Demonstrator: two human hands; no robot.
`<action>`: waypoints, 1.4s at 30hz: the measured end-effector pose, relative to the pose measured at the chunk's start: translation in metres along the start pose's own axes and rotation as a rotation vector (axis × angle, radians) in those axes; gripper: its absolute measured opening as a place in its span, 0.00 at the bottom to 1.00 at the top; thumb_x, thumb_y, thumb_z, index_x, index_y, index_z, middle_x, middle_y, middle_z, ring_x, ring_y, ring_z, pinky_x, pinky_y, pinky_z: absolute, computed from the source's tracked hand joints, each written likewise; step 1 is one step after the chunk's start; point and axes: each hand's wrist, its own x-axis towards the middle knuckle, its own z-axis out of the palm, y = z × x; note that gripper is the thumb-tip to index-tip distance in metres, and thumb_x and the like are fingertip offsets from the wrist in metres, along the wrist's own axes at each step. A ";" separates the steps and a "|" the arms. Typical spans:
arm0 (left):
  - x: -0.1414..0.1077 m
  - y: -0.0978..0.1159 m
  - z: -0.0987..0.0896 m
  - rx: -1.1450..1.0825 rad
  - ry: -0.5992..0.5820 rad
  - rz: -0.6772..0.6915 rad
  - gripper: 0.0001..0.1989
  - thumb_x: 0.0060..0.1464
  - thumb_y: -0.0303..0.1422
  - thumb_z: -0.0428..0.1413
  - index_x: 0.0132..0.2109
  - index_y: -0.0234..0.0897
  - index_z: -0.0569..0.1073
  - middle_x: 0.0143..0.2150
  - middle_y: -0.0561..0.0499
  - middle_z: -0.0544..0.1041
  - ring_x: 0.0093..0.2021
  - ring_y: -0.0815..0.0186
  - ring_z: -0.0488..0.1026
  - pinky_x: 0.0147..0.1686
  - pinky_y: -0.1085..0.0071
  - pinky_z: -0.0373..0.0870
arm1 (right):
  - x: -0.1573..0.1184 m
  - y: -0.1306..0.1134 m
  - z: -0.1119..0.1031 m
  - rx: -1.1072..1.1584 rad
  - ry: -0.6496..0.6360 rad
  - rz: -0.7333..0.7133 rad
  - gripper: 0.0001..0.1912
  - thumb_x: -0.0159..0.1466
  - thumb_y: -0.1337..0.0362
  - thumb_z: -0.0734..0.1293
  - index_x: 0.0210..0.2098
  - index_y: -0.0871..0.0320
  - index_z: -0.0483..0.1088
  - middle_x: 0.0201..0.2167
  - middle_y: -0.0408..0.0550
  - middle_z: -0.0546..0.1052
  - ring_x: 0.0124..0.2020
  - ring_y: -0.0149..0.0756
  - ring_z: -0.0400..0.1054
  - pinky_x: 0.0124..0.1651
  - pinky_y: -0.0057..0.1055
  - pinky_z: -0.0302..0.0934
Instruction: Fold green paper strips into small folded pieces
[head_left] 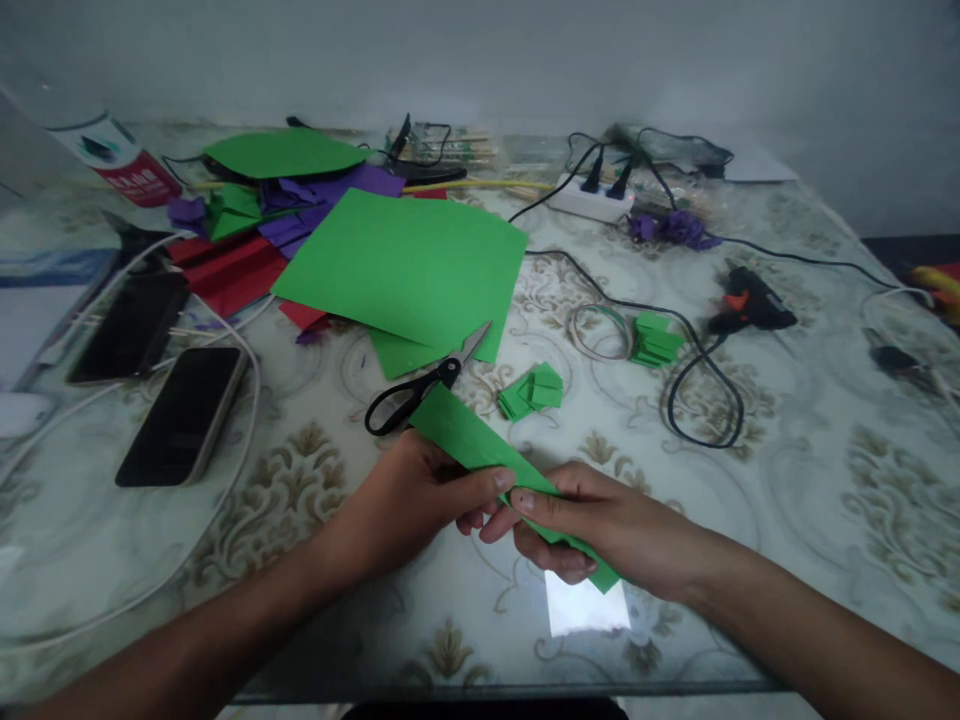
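Note:
A long green paper strip (480, 440) slants between both hands above the table's front part. My left hand (427, 490) pinches it near the middle, thumb on top and fingers underneath. Close beside it, my right hand (600, 520) grips the lower half, its thumb also pressed on top. Just behind the strip lie black-handled scissors (450, 372), their blades partly over a green paper sheet (412, 260). Small folded green paper pieces (532, 390) rest beyond my right hand.
Two phones (184, 415) and white cables lie left. Red (232, 270) and purple paper (360, 185) sit behind. A glue gun (750, 300), tape ring (600, 332), more green pieces (656, 340) and a power strip (592, 198) with black cords occupy the right.

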 end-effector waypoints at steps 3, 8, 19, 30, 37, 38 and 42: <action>-0.001 0.003 0.003 0.003 0.002 -0.024 0.15 0.62 0.34 0.61 0.26 0.34 0.76 0.21 0.54 0.75 0.22 0.71 0.70 0.24 0.77 0.66 | 0.000 0.001 0.001 -0.009 -0.009 0.017 0.24 0.68 0.46 0.71 0.45 0.62 0.82 0.25 0.41 0.68 0.21 0.22 0.53 0.22 0.25 0.42; -0.002 0.008 0.002 -0.002 0.002 -0.071 0.16 0.62 0.33 0.59 0.25 0.34 0.75 0.20 0.55 0.75 0.21 0.71 0.70 0.23 0.77 0.67 | 0.000 0.001 0.003 -0.060 0.014 0.025 0.25 0.67 0.45 0.71 0.44 0.63 0.83 0.25 0.41 0.71 0.20 0.22 0.54 0.23 0.25 0.46; 0.000 0.004 -0.004 0.042 0.019 -0.056 0.17 0.59 0.34 0.61 0.23 0.35 0.74 0.19 0.54 0.73 0.21 0.71 0.68 0.23 0.75 0.65 | 0.000 0.000 0.002 -0.055 0.009 0.045 0.21 0.69 0.49 0.71 0.44 0.64 0.82 0.26 0.44 0.76 0.18 0.22 0.63 0.20 0.23 0.52; 0.001 0.009 -0.011 0.052 0.027 -0.050 0.15 0.59 0.34 0.62 0.25 0.34 0.75 0.20 0.54 0.74 0.21 0.71 0.68 0.22 0.77 0.64 | 0.002 0.003 0.001 -0.035 -0.012 -0.011 0.22 0.68 0.49 0.71 0.44 0.64 0.83 0.27 0.46 0.78 0.18 0.24 0.64 0.21 0.25 0.56; 0.004 0.014 -0.023 0.035 0.039 0.039 0.15 0.58 0.32 0.62 0.23 0.34 0.73 0.20 0.55 0.74 0.21 0.72 0.69 0.24 0.77 0.65 | 0.000 0.000 0.000 -0.080 0.005 0.033 0.23 0.69 0.48 0.70 0.45 0.64 0.82 0.29 0.48 0.81 0.19 0.24 0.67 0.22 0.24 0.57; 0.003 0.014 -0.023 0.039 0.040 0.039 0.15 0.58 0.32 0.62 0.23 0.34 0.74 0.20 0.55 0.74 0.22 0.72 0.69 0.24 0.77 0.65 | 0.000 0.000 0.000 -0.079 0.003 0.035 0.23 0.69 0.48 0.70 0.45 0.63 0.82 0.29 0.48 0.81 0.19 0.24 0.67 0.22 0.24 0.57; 0.001 0.006 -0.018 0.069 0.043 0.009 0.16 0.60 0.34 0.62 0.25 0.34 0.75 0.21 0.54 0.74 0.23 0.72 0.70 0.26 0.76 0.65 | 0.001 0.002 0.000 -0.065 0.011 0.045 0.23 0.68 0.47 0.71 0.45 0.63 0.82 0.29 0.47 0.81 0.18 0.25 0.67 0.22 0.24 0.57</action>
